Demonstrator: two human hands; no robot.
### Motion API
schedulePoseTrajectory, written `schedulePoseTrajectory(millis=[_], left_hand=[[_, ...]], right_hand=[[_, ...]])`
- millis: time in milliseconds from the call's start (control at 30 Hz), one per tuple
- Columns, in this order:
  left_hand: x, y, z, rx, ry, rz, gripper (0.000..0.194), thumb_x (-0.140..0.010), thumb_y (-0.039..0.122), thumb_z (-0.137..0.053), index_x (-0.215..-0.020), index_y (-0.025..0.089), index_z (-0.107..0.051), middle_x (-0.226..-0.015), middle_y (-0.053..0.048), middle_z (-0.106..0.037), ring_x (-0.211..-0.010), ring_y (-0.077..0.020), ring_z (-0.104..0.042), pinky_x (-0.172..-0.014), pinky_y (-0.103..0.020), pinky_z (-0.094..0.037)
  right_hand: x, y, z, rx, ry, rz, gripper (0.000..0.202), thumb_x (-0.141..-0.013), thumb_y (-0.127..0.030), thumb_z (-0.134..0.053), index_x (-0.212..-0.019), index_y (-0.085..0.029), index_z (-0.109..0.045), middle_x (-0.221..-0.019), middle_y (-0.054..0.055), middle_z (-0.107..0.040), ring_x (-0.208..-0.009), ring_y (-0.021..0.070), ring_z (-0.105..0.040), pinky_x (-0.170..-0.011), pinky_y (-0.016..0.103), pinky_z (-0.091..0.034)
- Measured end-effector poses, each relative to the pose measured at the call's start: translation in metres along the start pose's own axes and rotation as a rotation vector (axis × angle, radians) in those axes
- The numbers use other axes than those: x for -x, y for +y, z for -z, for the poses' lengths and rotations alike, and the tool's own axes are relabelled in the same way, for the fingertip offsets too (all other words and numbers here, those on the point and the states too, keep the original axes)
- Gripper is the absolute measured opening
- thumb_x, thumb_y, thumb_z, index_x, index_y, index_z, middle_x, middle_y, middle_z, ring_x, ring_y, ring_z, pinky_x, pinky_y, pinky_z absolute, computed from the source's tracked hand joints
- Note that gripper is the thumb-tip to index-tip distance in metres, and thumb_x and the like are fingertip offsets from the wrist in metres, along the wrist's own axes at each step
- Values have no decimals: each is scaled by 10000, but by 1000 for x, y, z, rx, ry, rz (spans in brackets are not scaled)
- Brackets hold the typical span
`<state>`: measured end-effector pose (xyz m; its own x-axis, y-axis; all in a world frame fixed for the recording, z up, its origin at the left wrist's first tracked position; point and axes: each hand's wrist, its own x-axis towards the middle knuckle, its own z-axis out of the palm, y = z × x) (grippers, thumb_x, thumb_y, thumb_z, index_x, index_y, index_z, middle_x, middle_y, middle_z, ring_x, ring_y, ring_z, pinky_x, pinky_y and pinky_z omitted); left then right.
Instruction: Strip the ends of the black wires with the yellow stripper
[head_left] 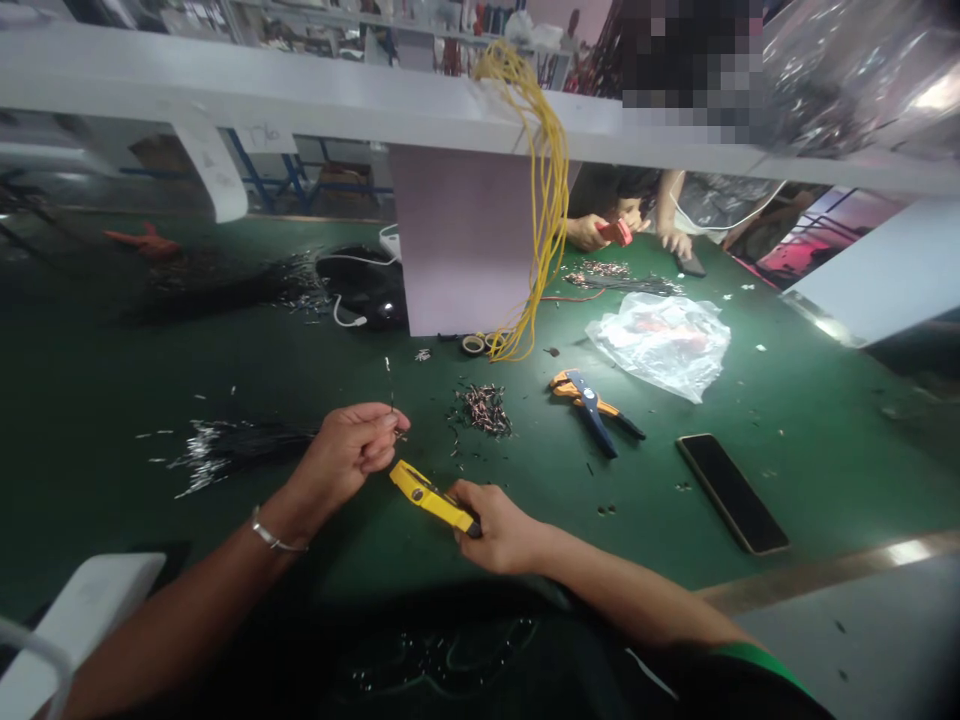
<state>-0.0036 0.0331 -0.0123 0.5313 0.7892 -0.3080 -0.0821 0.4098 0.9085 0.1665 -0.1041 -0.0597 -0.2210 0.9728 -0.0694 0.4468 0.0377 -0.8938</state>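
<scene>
Between the thumb and fingers of my left hand (360, 440) is a short thin black wire (390, 385), its silvery tip pointing up. My right hand (499, 525) is wrapped round a yellow pliers-like tool (431, 497), whose head points at my left fingertips, a small gap away. Whether its jaws are apart is too small to tell. A bundle of black wires (255, 442) with silvery ends lies left of my left hand, partly behind the wrist. Beyond the tool is a heap of small copper-coloured terminals (486, 410).
Blue-and-orange wire strippers (592, 405), a phone (731, 492) and a clear plastic bag (664, 340) lie to the right. Yellow wires (551, 190) hang from the shelf (300, 85). Across the table, a co-worker's hand holds a red tool (619, 232). Tape rolls (474, 345) sit by the panel.
</scene>
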Motion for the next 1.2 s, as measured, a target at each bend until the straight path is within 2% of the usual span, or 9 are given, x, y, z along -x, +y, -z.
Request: schedulePoseTrajectory(millis=[533, 1200], left_hand=[[-1, -2, 3, -8, -46, 1, 115, -760, 187, -649, -723, 79, -657, -418, 75, -326, -356, -6, -246, -413, -185, -148], [-4, -4, 5, 3, -31, 4, 119, -759, 189, -657, -737, 73, -660, -418, 79, -319, -363, -9, -246, -407, -180, -160]], right_hand=[[-1, 1, 1, -4, -6, -9, 208, -601, -94, -498, -775, -196, -450, -624, -68, -425, -525, 83, -373, -486, 201, -288], [-1, 0, 2, -7, -41, -49, 220, -607, -89, -520, -793, -191, -462, -634, -72, -430, -532, 75, -372, -491, 195, -281]])
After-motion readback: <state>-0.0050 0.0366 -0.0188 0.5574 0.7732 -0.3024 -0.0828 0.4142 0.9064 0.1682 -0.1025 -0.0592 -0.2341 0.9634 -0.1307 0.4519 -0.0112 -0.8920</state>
